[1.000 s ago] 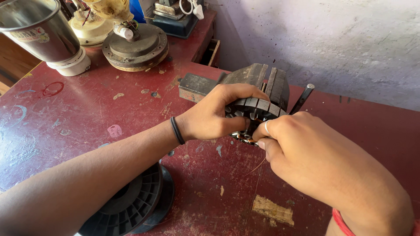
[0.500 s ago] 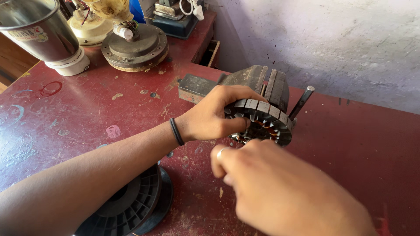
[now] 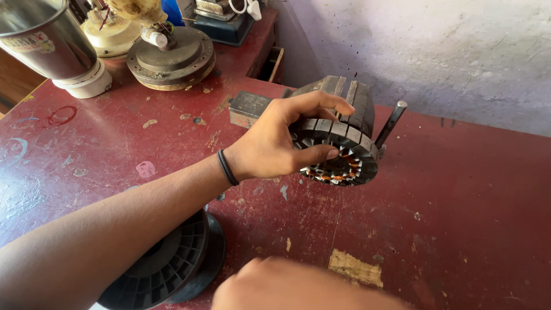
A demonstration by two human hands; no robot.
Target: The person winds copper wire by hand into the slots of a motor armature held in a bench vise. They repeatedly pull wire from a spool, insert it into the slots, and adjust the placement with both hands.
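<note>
Just left hand around stator.

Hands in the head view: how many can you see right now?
2. The left hand grips the round motor core above the red table; the right hand is blurred at the bottom edge, holding nothing visible.

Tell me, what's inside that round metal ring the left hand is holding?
Inside the slotted ring, copper-coloured wire windings show between the teeth. The left hand covers its near side, so the rest of the inside is hidden.
</note>
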